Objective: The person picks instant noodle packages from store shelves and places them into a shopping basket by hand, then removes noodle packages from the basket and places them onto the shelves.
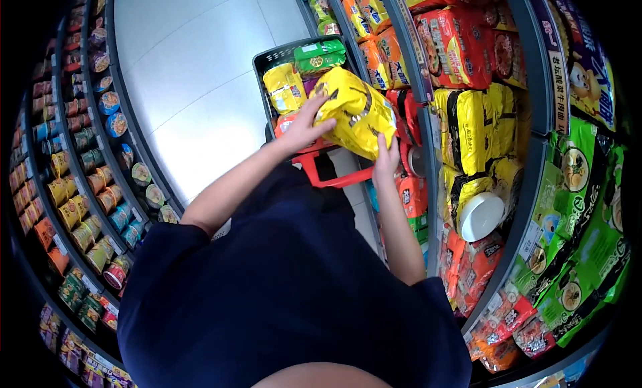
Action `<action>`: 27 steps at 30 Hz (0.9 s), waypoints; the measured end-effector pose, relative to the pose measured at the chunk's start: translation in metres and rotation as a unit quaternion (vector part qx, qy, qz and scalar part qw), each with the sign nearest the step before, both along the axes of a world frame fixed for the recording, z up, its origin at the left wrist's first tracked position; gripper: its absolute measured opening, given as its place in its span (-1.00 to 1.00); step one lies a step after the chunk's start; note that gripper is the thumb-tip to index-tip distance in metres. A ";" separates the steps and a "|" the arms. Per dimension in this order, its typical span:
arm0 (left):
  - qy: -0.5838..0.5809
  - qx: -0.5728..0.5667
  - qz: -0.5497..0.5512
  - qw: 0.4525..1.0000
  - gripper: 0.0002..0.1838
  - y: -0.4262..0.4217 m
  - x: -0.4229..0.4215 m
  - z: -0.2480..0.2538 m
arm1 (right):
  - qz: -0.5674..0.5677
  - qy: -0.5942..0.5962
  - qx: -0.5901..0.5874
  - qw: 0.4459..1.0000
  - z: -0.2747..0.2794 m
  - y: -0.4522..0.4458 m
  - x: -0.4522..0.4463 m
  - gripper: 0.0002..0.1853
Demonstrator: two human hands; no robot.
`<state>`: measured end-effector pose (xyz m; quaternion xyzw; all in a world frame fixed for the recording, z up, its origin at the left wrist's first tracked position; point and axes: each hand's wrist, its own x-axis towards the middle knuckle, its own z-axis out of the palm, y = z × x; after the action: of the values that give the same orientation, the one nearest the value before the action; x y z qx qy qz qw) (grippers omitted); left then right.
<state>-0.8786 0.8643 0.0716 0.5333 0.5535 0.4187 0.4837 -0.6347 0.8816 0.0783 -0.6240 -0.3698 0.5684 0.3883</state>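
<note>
Both of my hands hold a large shiny yellow packet above a dark basket. My left hand grips its left side, with the thumb pointing across the front. At the lower right edge, my right hand pinches the wrapping. Inside the basket lie a smaller yellow packet, green packets and an orange-red packet partly hidden by my left hand. The basket's red handle sticks out toward my body, below the yellow packet.
Shelves of noodle cups and tubs run along the left. On the right shelves stand yellow packets, red packets, green packets and a white-lidded tub. Pale floor tiles lie between the shelves.
</note>
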 end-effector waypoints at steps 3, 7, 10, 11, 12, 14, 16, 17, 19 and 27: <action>-0.001 0.027 -0.001 1.000 -0.35 0.061 0.003 -0.025 | -0.042 0.067 -0.005 0.997 -0.077 0.033 -0.001 -0.48; 0.053 -0.091 -0.038 0.994 -0.33 0.124 0.024 -0.082 | -0.109 0.094 -0.209 0.967 -0.136 0.054 0.001 -0.52; 0.277 -0.105 -0.108 0.949 -0.33 0.123 0.042 -0.129 | -0.082 -0.117 -0.284 0.948 -0.147 0.044 0.001 -0.50; 0.229 -0.075 -0.114 0.964 -0.34 0.115 0.049 -0.139 | -0.074 -0.194 -0.268 0.941 -0.132 0.036 -0.005 -0.54; 0.182 -0.042 -0.123 0.975 -0.35 0.107 0.053 -0.145 | 0.054 -0.325 -0.163 0.930 -0.186 0.023 0.017 -0.61; 0.002 -0.110 -0.136 0.984 -0.46 0.076 0.051 -0.121 | 0.118 -0.310 -0.025 0.943 -0.131 0.006 0.008 -0.66; 0.006 -0.051 -0.162 0.985 -0.59 0.035 0.034 -0.147 | 0.164 -0.217 -0.040 0.961 -0.102 -0.016 0.012 -0.63; -0.009 -0.095 -0.152 0.984 -0.63 0.009 0.024 -0.129 | 0.190 -0.233 0.013 0.954 -0.087 -0.027 0.013 -0.67; 0.037 -0.233 -0.203 0.950 -0.63 -0.027 -0.012 -0.108 | 0.239 -0.319 0.118 0.909 -0.054 -0.049 0.011 -0.74; -0.036 -0.286 0.078 0.955 -0.75 -0.087 -0.137 -0.158 | 0.227 -0.508 0.264 0.788 -0.028 -0.085 -0.016 -0.93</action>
<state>-1.0155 0.7772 -0.0863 0.3127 0.6716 0.2986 0.6017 -0.6506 0.7969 0.0502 -0.5936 -0.7805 0.1215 0.1540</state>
